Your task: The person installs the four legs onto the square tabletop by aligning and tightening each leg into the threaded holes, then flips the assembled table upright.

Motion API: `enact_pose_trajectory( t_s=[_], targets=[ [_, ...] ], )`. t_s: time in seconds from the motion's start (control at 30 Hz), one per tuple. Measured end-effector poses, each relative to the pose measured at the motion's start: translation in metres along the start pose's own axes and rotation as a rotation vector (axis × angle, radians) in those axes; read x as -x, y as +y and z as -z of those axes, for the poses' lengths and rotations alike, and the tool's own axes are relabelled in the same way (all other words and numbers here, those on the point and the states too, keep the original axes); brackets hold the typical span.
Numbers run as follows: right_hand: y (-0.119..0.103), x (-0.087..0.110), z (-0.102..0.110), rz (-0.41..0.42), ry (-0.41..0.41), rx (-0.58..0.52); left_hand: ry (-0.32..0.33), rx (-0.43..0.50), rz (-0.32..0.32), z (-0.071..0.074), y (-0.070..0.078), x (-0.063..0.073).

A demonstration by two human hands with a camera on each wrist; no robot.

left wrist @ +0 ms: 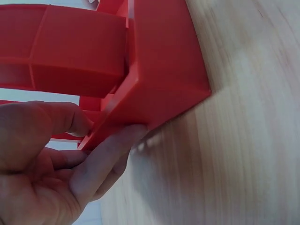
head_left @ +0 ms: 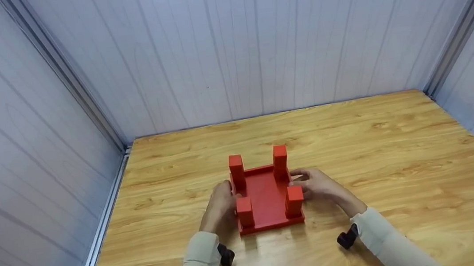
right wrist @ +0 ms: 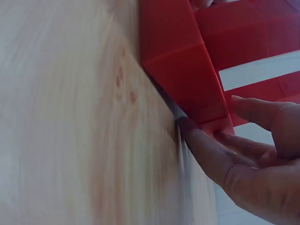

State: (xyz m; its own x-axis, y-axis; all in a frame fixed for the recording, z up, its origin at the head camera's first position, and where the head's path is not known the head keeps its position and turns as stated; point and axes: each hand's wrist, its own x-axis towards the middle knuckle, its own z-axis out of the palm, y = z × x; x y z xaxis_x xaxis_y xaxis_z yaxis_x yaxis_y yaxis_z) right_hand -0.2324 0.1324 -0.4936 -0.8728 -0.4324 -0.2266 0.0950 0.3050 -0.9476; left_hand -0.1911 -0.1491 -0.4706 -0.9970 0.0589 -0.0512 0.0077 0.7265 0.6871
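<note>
A small red plastic table (head_left: pixel 266 197) lies upside down on the wooden tabletop, its square legs (head_left: pixel 236 168) pointing up from the corners. On its left side my left hand (head_left: pixel 220 204) grips the rim. The left wrist view shows the thumb (left wrist: pixel 70 119) over the edge and the fingers (left wrist: pixel 105 159) against the outer wall. My right hand (head_left: pixel 319 184) holds the opposite side. In the right wrist view its thumb (right wrist: pixel 260 111) reaches over the rim, while the fingers (right wrist: pixel 206 152) touch the outer wall low down, near the wood.
The wooden tabletop (head_left: pixel 377 148) extends around the red piece on all sides. Pale panelled walls (head_left: pixel 232 49) stand behind it and at left and right. A metal strip (head_left: pixel 100 229) runs along the left edge. Each sleeve carries a small black device (head_left: pixel 226 254) at the wrist.
</note>
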Motion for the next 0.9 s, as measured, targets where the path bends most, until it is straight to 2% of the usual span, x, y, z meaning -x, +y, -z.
enact_pose_trajectory(
  t_s=[0.1,0.3,0.47,0.73,0.9],
  targets=[
    [0.002,-0.001,0.0,-0.025,-0.021,-0.035,0.009,-0.024,-0.016,-0.001,0.0,-0.001],
    [0.008,-0.002,-0.001,-0.062,0.005,-0.065,-0.011,0.051,0.048,-0.001,0.002,0.001],
    [0.008,-0.002,0.0,-0.046,0.024,-0.099,-0.049,0.08,0.088,0.003,0.002,0.002],
    [0.008,0.001,0.001,-0.047,0.044,-0.117,-0.144,0.321,0.139,0.006,-0.006,0.002],
    [0.004,0.003,0.002,-0.052,0.071,-0.151,-0.165,0.451,0.142,0.008,-0.011,0.0]
  ],
)
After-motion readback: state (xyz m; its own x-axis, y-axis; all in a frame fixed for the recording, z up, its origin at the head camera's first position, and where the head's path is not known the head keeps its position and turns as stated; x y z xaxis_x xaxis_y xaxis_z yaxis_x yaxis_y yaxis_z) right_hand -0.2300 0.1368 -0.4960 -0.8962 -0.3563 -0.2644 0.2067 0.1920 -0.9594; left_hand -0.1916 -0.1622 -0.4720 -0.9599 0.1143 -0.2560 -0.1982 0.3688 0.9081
